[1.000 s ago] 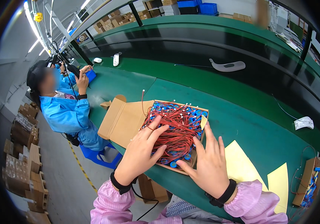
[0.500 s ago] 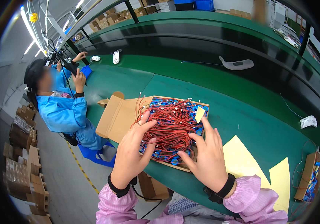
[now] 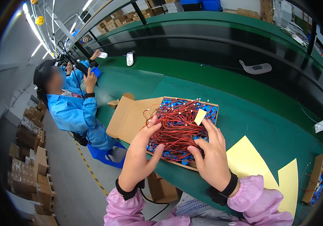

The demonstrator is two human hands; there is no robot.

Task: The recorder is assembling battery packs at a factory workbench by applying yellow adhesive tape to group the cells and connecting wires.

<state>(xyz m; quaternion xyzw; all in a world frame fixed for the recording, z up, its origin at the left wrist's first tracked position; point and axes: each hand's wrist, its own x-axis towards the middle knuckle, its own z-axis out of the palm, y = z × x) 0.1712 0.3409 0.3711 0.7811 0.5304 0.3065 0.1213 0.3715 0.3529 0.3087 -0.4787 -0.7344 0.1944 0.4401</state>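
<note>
Wires [image 3: 176,132] framed between left and right in an open carton

The red wires lie tangled in a shallow cardboard box [image 3: 191,167], directly between the worker's hands, with blue round parts [image 3: 185,161] showing beneath and around them. The left hand [image 3: 137,154] is loosely spread, its fingertips at the near-left edge of the bundle and its thumb apart from the fingers; it appears to grasp nothing. The right hand [image 3: 215,158] curves around the opposite side, fingers bent and thumb toward the wires. A small yellow slip [image 3: 200,116] sits at its index fingertip; whether it is pinched cannot be told.

Just beyond the left hand, the box's flap [image 3: 131,117] lies folded outward. Beside the right wrist, a yellow sheet [image 3: 246,160] rests on the green tabletop [image 3: 252,116].

The step in hand looks like gathering and settling the loose wires inside the box. The next move seems to call for light, even pressure from both sides, with the fingers kept from snagging the white connectors [image 3: 198,100] beyond the right hand.
</note>
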